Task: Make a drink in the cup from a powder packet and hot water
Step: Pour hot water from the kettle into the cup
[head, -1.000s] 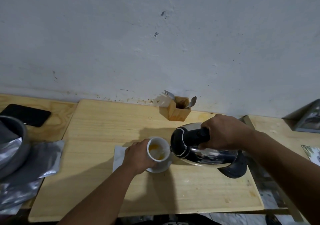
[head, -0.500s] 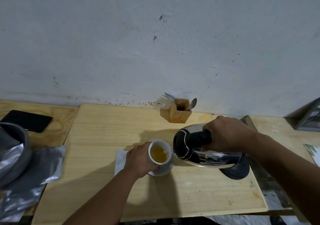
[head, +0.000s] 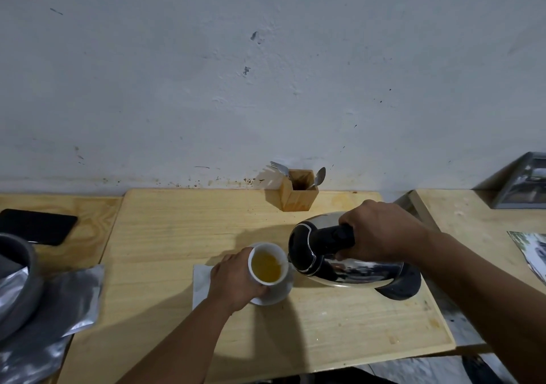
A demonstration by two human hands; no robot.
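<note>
A white cup [head: 268, 249] holds yellow-orange liquid and stands on a white saucer [head: 276, 295] on the wooden table [head: 177, 230]. My left hand [head: 236, 280] wraps around the cup's left side. My right hand [head: 381, 233] grips the black handle of a steel kettle [head: 342, 271], which is tipped far over to the left with its spout at the cup's right rim. A white packet or napkin [head: 201, 283] lies flat under my left hand, left of the saucer.
A wooden holder [head: 298, 199] with a fork and a spoon stands at the wall behind the cup. On the left lie a black phone [head: 38, 225], silver foil bags [head: 68, 304] and a grey bowl [head: 20, 283]. Papers [head: 531, 253] lie at the right.
The liquid in the cup has risen from a little at the bottom to well over half. The kettle has stayed tipped at the cup's rim, and both hands keep their grips.
</note>
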